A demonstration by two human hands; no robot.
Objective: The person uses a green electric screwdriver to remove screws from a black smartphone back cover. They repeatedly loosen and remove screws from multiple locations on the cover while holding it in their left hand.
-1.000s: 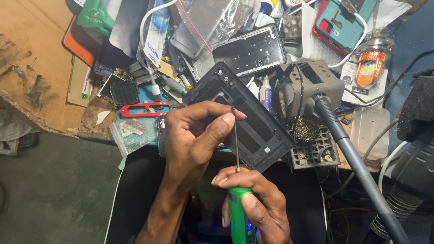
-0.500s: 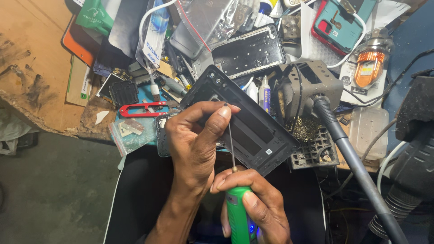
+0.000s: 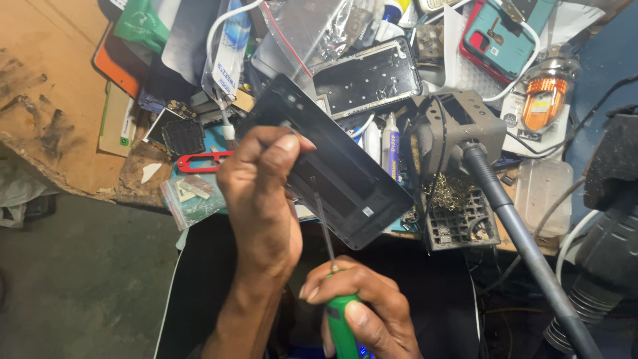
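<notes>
- A cluttered repair worktop (image 3: 60,80) lies behind.
- Left hand (image 3: 262,199), its grip closed, holds a dark phone frame (image 3: 332,169) above the near edge.
- Right hand (image 3: 362,306) clasps a green screwdriver (image 3: 340,319), tip at the frame; seemingly a screw step, needing steady alignment.

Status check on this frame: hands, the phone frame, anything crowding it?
Left hand grips black phone frame, tilted above the bench. Right hand holds green-handled screwdriver, tip at the frame. Soldering stand close on the right, not touching.

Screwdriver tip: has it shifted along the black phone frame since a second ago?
Yes. The screwdriver tip moved toward the phone frame's lower end, nearer the soldering stand.
</notes>
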